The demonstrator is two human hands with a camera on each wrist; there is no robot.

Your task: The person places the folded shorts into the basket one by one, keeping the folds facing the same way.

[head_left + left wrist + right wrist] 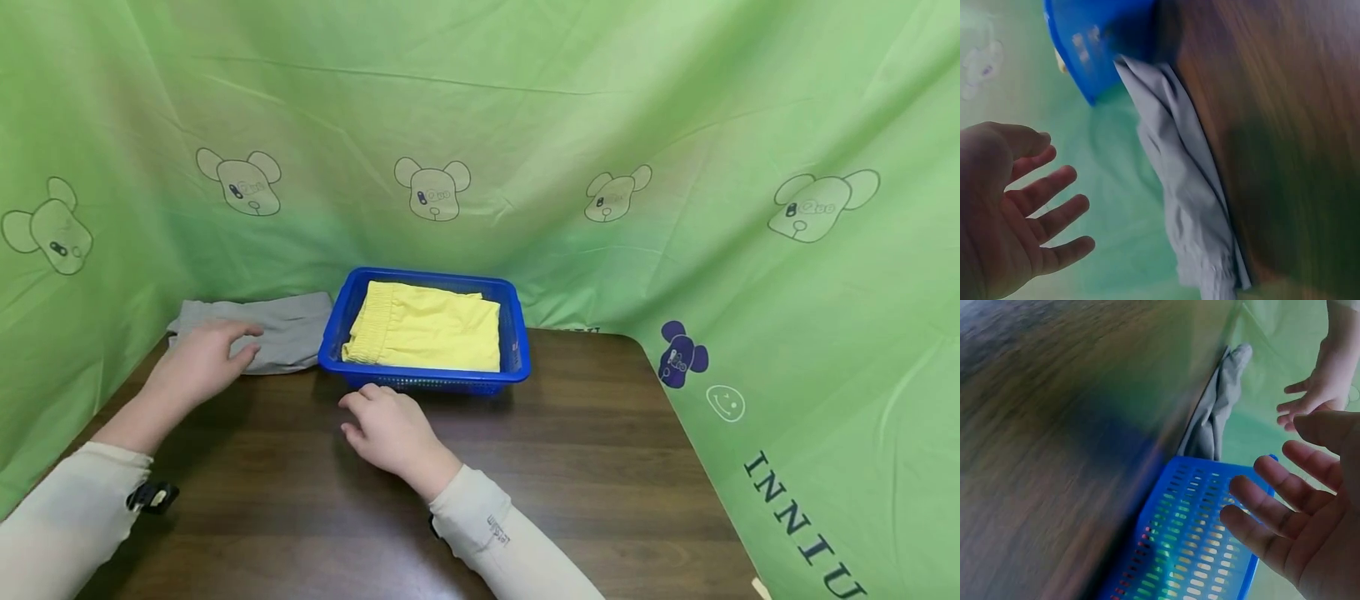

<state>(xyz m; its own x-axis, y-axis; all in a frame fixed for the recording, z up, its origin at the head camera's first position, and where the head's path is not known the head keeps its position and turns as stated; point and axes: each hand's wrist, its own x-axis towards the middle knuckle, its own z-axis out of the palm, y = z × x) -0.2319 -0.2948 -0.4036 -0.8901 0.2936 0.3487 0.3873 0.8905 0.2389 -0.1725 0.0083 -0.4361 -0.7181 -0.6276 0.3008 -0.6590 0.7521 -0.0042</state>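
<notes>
A folded grey garment [288, 333] lies on the table's left side, beside a blue plastic basket [427, 382]. Inside the basket rests a folded yellow garment [438, 325] with a gathered elastic waistband. My left hand [206, 354] hovers over the grey garment, overlapping it in the head view; in the left wrist view its fingers [1054, 222] are spread and hold nothing. Just in front of the basket's near wall is my right hand [393, 429], its fingers [1266, 506] loosely bent and apart in the right wrist view, with nothing held.
The dark wooden table [600, 467] stretches forward and right of the basket. A green curtain [525, 100] printed with bear heads hangs close behind the basket and along both sides. A small pale object [761, 588] shows at the table's right edge.
</notes>
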